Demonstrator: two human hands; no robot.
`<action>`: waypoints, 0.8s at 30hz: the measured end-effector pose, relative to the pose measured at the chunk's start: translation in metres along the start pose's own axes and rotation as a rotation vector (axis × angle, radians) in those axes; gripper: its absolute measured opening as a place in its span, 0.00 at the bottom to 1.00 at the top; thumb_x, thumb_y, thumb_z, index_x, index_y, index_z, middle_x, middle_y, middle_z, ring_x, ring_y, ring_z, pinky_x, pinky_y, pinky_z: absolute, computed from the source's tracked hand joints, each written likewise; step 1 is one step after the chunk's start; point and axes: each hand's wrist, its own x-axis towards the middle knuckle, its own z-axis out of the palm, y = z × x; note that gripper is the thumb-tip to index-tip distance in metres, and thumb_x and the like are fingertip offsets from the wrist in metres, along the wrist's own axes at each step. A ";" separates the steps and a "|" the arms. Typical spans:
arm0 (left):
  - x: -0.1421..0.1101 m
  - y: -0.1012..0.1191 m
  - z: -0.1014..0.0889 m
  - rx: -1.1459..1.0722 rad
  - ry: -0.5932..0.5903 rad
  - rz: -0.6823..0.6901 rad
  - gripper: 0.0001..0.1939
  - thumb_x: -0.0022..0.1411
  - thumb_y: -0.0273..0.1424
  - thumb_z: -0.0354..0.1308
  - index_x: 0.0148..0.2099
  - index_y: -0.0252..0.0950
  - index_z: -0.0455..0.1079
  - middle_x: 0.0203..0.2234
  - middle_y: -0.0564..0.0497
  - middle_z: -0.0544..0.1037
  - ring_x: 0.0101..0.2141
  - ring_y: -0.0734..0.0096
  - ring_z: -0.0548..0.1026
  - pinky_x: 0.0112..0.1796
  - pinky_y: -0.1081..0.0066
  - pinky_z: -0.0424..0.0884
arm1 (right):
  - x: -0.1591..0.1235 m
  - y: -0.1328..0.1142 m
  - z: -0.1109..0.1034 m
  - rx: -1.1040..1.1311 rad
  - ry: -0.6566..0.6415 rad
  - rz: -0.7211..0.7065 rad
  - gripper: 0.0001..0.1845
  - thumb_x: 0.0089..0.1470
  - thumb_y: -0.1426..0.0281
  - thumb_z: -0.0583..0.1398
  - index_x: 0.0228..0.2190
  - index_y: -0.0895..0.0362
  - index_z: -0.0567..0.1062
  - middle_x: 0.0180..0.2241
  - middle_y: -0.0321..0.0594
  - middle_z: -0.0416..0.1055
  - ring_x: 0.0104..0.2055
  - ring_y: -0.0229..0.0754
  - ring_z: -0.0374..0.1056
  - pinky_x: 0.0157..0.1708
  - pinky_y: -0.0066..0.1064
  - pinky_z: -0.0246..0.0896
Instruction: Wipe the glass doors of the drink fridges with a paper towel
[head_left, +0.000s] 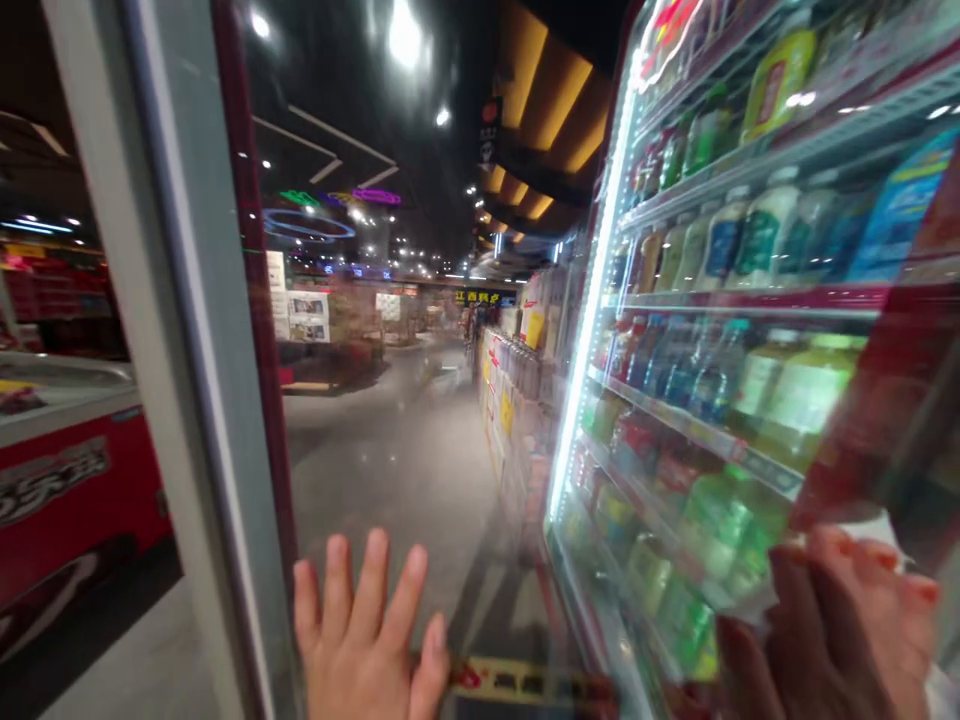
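Note:
My left hand (364, 640) is spread flat, its fingers apart, against the clear glass door (420, 480) of a drinks cooler. At the lower right my right hand (832, 620) is bent, with its fingers curled round a thin white cloth (877, 530). Motion blurs this hand, and a second, paler hand shape overlaps it, perhaps a reflection in glass. Whether the white piece is fabric or paper I cannot tell. Beyond the right hand, large green bottles (727, 520) stand on a lower shelf of the lit cooler.
The door's grey frame (180, 300) runs upright at the left. A bright light strip (592, 270) edges the cooler shelves. Stacked boxes (510, 390) line the aisle floor (390, 440) behind the glass. A red chest-like display (75, 470) stands at far left.

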 end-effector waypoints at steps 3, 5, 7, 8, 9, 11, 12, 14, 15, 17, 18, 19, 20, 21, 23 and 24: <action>0.003 0.002 0.006 -0.020 0.035 0.011 0.41 0.72 0.37 0.53 0.82 0.48 0.46 0.82 0.59 0.43 0.81 0.56 0.40 0.79 0.46 0.34 | -0.004 -0.013 -0.002 -0.047 0.036 -0.117 0.40 0.74 0.57 0.47 0.79 0.58 0.48 0.80 0.58 0.45 0.82 0.74 0.40 0.73 0.83 0.40; 0.005 -0.001 0.010 -0.053 0.050 0.015 0.39 0.74 0.39 0.52 0.82 0.49 0.47 0.82 0.61 0.43 0.81 0.52 0.41 0.79 0.43 0.34 | -0.006 -0.022 -0.002 -0.034 0.040 -0.087 0.39 0.75 0.61 0.45 0.79 0.55 0.41 0.82 0.51 0.36 0.83 0.68 0.35 0.76 0.77 0.36; 0.004 -0.005 0.013 -0.079 0.064 0.037 0.37 0.77 0.41 0.50 0.82 0.49 0.46 0.82 0.60 0.42 0.81 0.47 0.41 0.78 0.38 0.34 | -0.013 -0.033 0.000 0.002 0.025 -0.023 0.39 0.76 0.60 0.45 0.79 0.54 0.41 0.82 0.48 0.34 0.83 0.67 0.33 0.77 0.77 0.33; 0.003 -0.007 0.014 -0.076 0.070 0.052 0.37 0.77 0.43 0.49 0.82 0.49 0.45 0.82 0.60 0.42 0.80 0.45 0.40 0.77 0.36 0.34 | -0.019 -0.039 0.002 0.013 0.022 -0.002 0.39 0.76 0.59 0.45 0.79 0.54 0.40 0.82 0.47 0.34 0.83 0.68 0.33 0.76 0.78 0.33; 0.002 -0.009 0.015 -0.064 0.077 0.065 0.37 0.78 0.44 0.48 0.83 0.49 0.44 0.82 0.60 0.41 0.81 0.45 0.40 0.77 0.35 0.34 | -0.025 -0.047 0.004 0.015 0.027 0.004 0.39 0.76 0.58 0.46 0.80 0.53 0.40 0.82 0.47 0.34 0.83 0.69 0.33 0.76 0.79 0.33; 0.001 -0.012 0.017 -0.024 0.081 0.077 0.37 0.79 0.44 0.47 0.83 0.50 0.42 0.82 0.59 0.40 0.81 0.49 0.39 0.77 0.37 0.35 | -0.042 -0.068 0.012 -0.003 0.071 -0.036 0.41 0.75 0.57 0.49 0.80 0.52 0.39 0.82 0.47 0.35 0.82 0.70 0.37 0.76 0.79 0.36; 0.001 -0.013 0.019 -0.008 0.083 0.077 0.37 0.79 0.44 0.47 0.83 0.51 0.42 0.82 0.59 0.40 0.81 0.52 0.39 0.78 0.40 0.36 | -0.052 -0.080 0.016 -0.013 0.080 -0.072 0.43 0.74 0.58 0.51 0.80 0.52 0.38 0.82 0.48 0.36 0.82 0.69 0.39 0.77 0.77 0.37; 0.002 -0.016 0.023 0.008 0.091 0.082 0.37 0.78 0.43 0.47 0.83 0.51 0.42 0.82 0.59 0.41 0.81 0.56 0.39 0.79 0.44 0.35 | -0.073 -0.103 0.023 -0.016 0.074 -0.160 0.45 0.73 0.59 0.54 0.80 0.55 0.39 0.81 0.50 0.43 0.81 0.67 0.45 0.78 0.73 0.39; 0.003 -0.019 0.025 0.013 0.106 0.094 0.37 0.78 0.44 0.46 0.83 0.51 0.42 0.82 0.59 0.41 0.81 0.57 0.39 0.79 0.44 0.35 | -0.083 -0.112 0.025 -0.012 0.067 -0.198 0.45 0.73 0.60 0.54 0.79 0.56 0.40 0.80 0.51 0.47 0.81 0.65 0.47 0.79 0.70 0.38; 0.005 -0.024 0.031 0.033 0.137 0.117 0.37 0.78 0.44 0.45 0.83 0.52 0.41 0.82 0.61 0.41 0.81 0.59 0.39 0.78 0.46 0.34 | -0.098 -0.122 0.029 0.001 0.043 -0.234 0.44 0.73 0.61 0.55 0.79 0.57 0.42 0.79 0.50 0.52 0.80 0.61 0.50 0.80 0.65 0.36; 0.007 -0.027 0.033 0.050 0.145 0.131 0.37 0.78 0.44 0.44 0.83 0.51 0.40 0.82 0.62 0.41 0.81 0.61 0.38 0.78 0.47 0.34 | -0.103 -0.123 0.029 0.006 0.037 -0.241 0.44 0.73 0.61 0.55 0.79 0.57 0.43 0.78 0.49 0.53 0.80 0.60 0.51 0.80 0.64 0.35; 0.008 -0.030 0.035 0.074 0.141 0.139 0.37 0.78 0.43 0.44 0.83 0.51 0.39 0.82 0.62 0.40 0.81 0.63 0.37 0.78 0.48 0.33 | -0.107 -0.122 0.030 0.010 0.031 -0.244 0.44 0.73 0.61 0.55 0.79 0.56 0.43 0.78 0.49 0.53 0.80 0.60 0.51 0.80 0.63 0.34; 0.009 -0.031 0.037 0.098 0.133 0.141 0.38 0.78 0.43 0.44 0.83 0.50 0.38 0.83 0.62 0.40 0.81 0.65 0.36 0.78 0.50 0.32 | -0.109 -0.119 0.031 0.014 0.031 -0.244 0.44 0.73 0.61 0.56 0.79 0.56 0.43 0.78 0.49 0.53 0.80 0.60 0.51 0.80 0.63 0.34; 0.010 -0.032 0.037 0.117 0.121 0.139 0.38 0.78 0.43 0.44 0.83 0.50 0.37 0.83 0.63 0.39 0.81 0.67 0.35 0.78 0.52 0.31 | -0.110 -0.117 0.031 0.019 0.033 -0.246 0.44 0.72 0.62 0.56 0.79 0.55 0.43 0.78 0.48 0.53 0.80 0.61 0.51 0.80 0.64 0.35; 0.011 -0.030 0.035 0.120 0.116 0.130 0.39 0.78 0.43 0.45 0.83 0.49 0.36 0.83 0.62 0.38 0.81 0.69 0.33 0.78 0.55 0.29 | -0.111 -0.113 0.032 0.029 0.045 -0.256 0.45 0.72 0.63 0.57 0.79 0.54 0.42 0.79 0.48 0.52 0.81 0.60 0.49 0.80 0.64 0.34; 0.010 -0.027 0.032 0.103 0.110 0.119 0.39 0.78 0.43 0.45 0.83 0.49 0.37 0.83 0.61 0.38 0.81 0.68 0.33 0.78 0.55 0.29 | -0.112 -0.112 0.032 0.031 0.049 -0.258 0.46 0.71 0.64 0.57 0.79 0.54 0.41 0.79 0.47 0.51 0.81 0.59 0.48 0.80 0.63 0.34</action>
